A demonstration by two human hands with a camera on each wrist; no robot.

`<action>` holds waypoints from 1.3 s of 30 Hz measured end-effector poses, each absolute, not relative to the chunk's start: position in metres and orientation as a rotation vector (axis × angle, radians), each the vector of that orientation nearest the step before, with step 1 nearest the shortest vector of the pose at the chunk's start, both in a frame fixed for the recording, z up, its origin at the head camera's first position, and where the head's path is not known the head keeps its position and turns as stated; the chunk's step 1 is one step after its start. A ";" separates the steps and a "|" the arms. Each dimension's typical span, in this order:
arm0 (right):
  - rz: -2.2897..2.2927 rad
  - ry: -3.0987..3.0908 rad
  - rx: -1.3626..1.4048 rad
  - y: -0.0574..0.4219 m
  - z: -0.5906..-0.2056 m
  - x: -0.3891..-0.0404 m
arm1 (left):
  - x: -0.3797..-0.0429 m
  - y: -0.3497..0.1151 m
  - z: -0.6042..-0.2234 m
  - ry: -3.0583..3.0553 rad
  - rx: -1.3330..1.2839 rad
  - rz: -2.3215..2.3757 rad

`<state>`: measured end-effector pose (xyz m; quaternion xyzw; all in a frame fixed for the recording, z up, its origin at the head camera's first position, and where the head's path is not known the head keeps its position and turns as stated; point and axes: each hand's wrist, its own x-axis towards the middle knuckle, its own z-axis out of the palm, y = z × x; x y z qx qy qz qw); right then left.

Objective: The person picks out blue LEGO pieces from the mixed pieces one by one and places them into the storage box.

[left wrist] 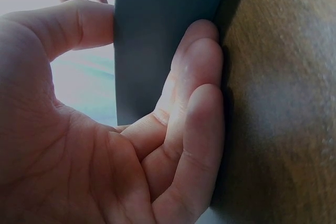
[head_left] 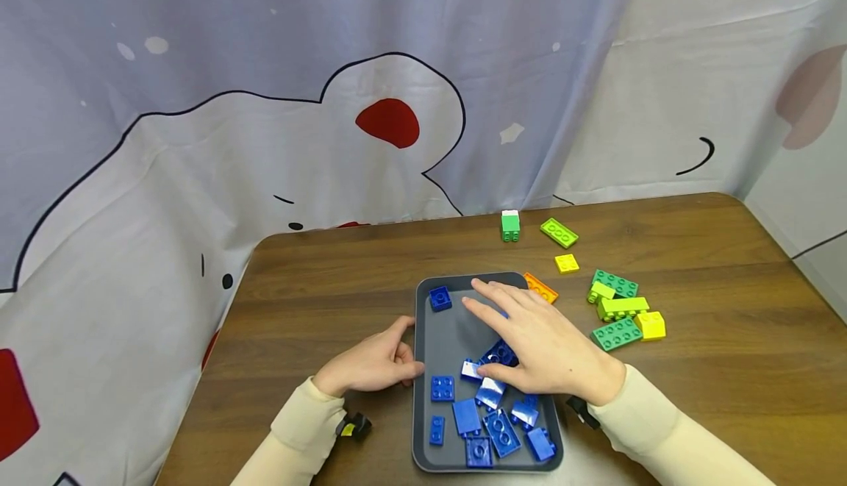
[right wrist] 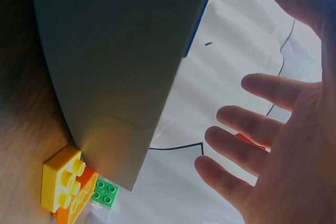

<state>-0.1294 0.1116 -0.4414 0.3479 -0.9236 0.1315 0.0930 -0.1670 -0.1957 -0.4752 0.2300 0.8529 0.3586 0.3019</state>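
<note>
A dark grey tray (head_left: 446, 342) lies on the table with several blue toy bricks (head_left: 467, 417) in it, most of them in its near half. At its left side, my left hand (head_left: 373, 359) holds the edge; the left wrist view shows the thumb (left wrist: 86, 23) at the rim and the fingers (left wrist: 202, 124) against the outer wall. Over the tray's right half hovers my right hand (head_left: 542, 342), fingers spread and nothing in them. It covers part of the bricks and the right rim in the head view. From the right wrist, the fingers (right wrist: 252, 121) appear apart from the tray wall (right wrist: 110, 77).
Right of the tray, green and yellow bricks (head_left: 617, 334) lie in a loose cluster. An orange brick (head_left: 541, 287) sits by the tray's far right corner. Farther back are a yellow brick (head_left: 566, 263), a lime plate (head_left: 559, 232) and a green brick (head_left: 510, 226). A printed curtain (head_left: 265, 155) hangs behind the table.
</note>
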 end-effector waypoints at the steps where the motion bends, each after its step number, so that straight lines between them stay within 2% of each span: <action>1: 0.387 -2.739 1.032 0.112 -0.442 -0.130 | -0.167 -0.196 -0.475 2.263 0.612 0.952; 15: 0.402 -2.779 0.968 0.127 -0.443 -0.132 | -0.171 -0.194 -0.478 2.258 0.626 0.955; 29: 0.365 -2.766 0.843 0.178 -0.449 -0.124 | -0.176 -0.193 -0.479 2.268 0.650 0.925; 39: 0.407 -2.699 0.747 0.215 -0.457 -0.119 | -0.168 -0.208 -0.485 2.319 0.676 0.951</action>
